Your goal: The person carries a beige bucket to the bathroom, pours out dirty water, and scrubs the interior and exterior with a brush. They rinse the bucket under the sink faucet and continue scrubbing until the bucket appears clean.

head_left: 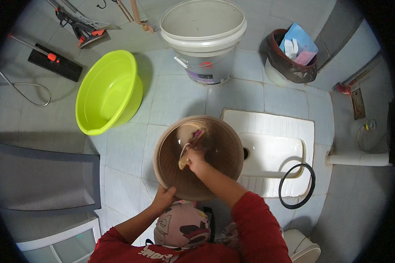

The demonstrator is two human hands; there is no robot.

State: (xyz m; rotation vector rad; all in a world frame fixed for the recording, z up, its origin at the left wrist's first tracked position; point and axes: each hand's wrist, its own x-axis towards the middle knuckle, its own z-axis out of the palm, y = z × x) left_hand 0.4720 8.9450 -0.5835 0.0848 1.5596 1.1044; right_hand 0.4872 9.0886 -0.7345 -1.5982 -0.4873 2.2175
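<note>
A round brown bin [230, 158] tilts toward me at the middle of the view, its ribbed inside and wide mouth showing. My left hand [163, 198] grips its near rim at the lower left. Deep in the mouth, my right hand [196, 158] is closed round a tan brush-like thing [183, 163]. That thing and the fingers are blurred, so its exact kind is unclear; a purple bit shows just beyond. The bin's floor looks wet and shiny.
A squat toilet [267, 116] lies right of the bin, a black ring [311, 184] across its near corner. Farther off stand a lime-green basin [134, 96], a large white bucket [202, 57] and a lined waste bin [278, 74]. A grey panel [44, 179] is at left.
</note>
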